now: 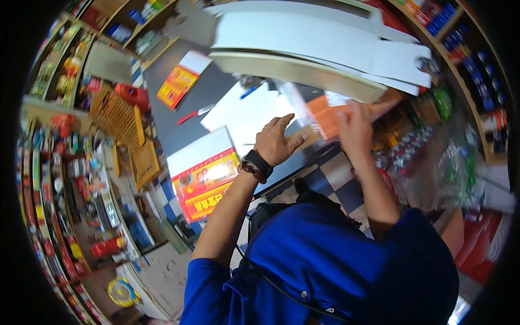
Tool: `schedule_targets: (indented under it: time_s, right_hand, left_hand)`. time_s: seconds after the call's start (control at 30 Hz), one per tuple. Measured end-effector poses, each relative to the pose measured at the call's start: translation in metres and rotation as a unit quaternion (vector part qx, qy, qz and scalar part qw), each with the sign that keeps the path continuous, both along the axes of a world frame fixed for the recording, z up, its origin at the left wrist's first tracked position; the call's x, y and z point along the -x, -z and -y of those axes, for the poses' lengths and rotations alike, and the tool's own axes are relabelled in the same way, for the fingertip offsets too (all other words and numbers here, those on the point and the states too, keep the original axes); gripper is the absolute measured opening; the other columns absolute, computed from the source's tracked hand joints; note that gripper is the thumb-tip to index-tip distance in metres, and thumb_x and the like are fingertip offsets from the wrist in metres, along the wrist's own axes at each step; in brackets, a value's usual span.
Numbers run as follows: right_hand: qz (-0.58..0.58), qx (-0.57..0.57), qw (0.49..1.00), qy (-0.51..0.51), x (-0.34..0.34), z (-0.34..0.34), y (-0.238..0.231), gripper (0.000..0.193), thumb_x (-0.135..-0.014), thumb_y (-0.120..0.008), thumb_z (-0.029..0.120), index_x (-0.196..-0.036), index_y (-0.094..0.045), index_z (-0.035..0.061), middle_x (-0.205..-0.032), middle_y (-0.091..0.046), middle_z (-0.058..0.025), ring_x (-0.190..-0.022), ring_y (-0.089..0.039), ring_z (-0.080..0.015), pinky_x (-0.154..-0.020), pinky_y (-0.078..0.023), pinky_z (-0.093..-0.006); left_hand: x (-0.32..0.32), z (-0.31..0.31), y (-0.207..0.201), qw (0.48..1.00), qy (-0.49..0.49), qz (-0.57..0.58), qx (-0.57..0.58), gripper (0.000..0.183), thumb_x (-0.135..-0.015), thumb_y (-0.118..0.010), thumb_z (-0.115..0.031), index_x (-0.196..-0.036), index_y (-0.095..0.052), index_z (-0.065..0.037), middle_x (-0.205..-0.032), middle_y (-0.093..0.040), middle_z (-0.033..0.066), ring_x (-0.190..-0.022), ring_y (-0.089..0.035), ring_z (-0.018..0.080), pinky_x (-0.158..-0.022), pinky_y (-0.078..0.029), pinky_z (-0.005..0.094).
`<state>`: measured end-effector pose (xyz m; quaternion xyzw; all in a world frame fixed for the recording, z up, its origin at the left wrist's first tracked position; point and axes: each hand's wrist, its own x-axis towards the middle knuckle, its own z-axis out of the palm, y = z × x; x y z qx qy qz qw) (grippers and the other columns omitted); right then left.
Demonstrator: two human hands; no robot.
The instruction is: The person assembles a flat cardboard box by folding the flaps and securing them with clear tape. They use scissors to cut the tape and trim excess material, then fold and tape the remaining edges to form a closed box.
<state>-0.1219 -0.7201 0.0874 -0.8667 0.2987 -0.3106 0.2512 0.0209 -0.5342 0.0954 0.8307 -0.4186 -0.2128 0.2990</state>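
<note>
My left hand (275, 142), with a dark watch and a bracelet at the wrist, hovers over the near side of the grey table (162, 127). Its fingers are apart and nothing is in them. White paper sheets (222, 115) lie just beyond it. My right hand (356, 132) is raised at the right, beside a flat orange sheet or bag (325, 116). Motion smears its fingers, so whether they grip anything is unclear. Left of the papers rests a red-handled knife (188, 117). A blue pen (247, 93) lies on the papers.
Red-and-yellow printed packs (208, 181) lie by my left forearm, and a similar pack (177, 88) sits farther back. A long white carton (303, 32) spans the far side. A wooden chair (127, 135) stands left. Stocked shelves (49, 206) and plastic-wrapped bottles (403, 151) flank me.
</note>
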Motion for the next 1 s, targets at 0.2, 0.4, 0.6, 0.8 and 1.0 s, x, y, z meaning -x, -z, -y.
schedule_targets:
  time_s: [0.2,0.4,0.6,0.8,1.0]
  right_hand:
    - [0.199,0.016,0.964,-0.175,0.002,-0.083,-0.031,0.013,-0.095,-0.058,0.000,-0.108,-0.060,-0.0021,-0.105,-0.060,-0.0148,-0.088,-0.059,-0.0233,-0.075,-0.050,-0.0317]
    - [0.023,-0.011,0.908,-0.418,-0.083,-0.223,-0.002,0.016,-0.088,-0.064,0.002,-0.104,-0.061,0.0013,-0.102,-0.062,-0.0166,-0.096,-0.060,-0.0330,-0.086,-0.048,-0.0404]
    - [-0.067,-0.011,0.850,-0.522,-0.186,-0.343,0.078,0.017,-0.088,-0.064,0.008,-0.103,-0.062,0.0012,-0.105,-0.061,-0.0186,-0.102,-0.059,-0.0369,-0.090,-0.047,-0.0441]
    - [-0.119,0.020,0.849,-0.515,-0.290,-0.405,0.127,0.021,-0.086,-0.066,0.009,-0.105,-0.062,0.0016,-0.111,-0.061,-0.0187,-0.104,-0.058,-0.0376,-0.093,-0.047,-0.0439]
    - [-0.190,0.050,0.852,-0.484,-0.344,-0.422,0.160,0.025,-0.086,-0.066,0.015,-0.108,-0.064,0.0031,-0.115,-0.061,-0.0179,-0.111,-0.056,-0.0368,-0.096,-0.045,-0.0451]
  left_hand:
    - [-0.032,-0.170,0.022,0.975,-0.192,-0.074,0.079,0.054,-0.094,-0.068,-0.035,-0.135,-0.057,-0.002,-0.119,-0.067,0.0215,-0.112,-0.064,0.0318,-0.094,-0.052,0.0408]
    - [-0.037,-0.398,0.087,0.874,-0.468,-0.100,0.090,0.045,-0.091,-0.068,-0.025,-0.127,-0.061,0.001,-0.112,-0.069,0.0224,-0.099,-0.069,0.0300,-0.084,-0.056,0.0359]
    - [-0.033,-0.519,0.153,0.804,-0.569,-0.154,0.082,0.053,-0.088,-0.072,-0.028,-0.131,-0.058,0.000,-0.111,-0.070,0.0191,-0.100,-0.068,0.0291,-0.088,-0.054,0.0367]
    - [-0.038,-0.537,0.198,0.766,-0.540,-0.336,0.092,0.068,-0.078,-0.083,-0.035,-0.129,-0.057,0.004,-0.103,-0.069,0.0132,-0.091,-0.066,0.0205,-0.081,-0.053,0.0317]
    - [-0.045,-0.528,0.198,0.674,-0.503,-0.509,0.182,0.035,-0.082,-0.080,-0.016,-0.109,-0.063,0.000,-0.089,-0.072,0.0074,-0.077,-0.066,0.0133,-0.072,-0.053,0.0258]
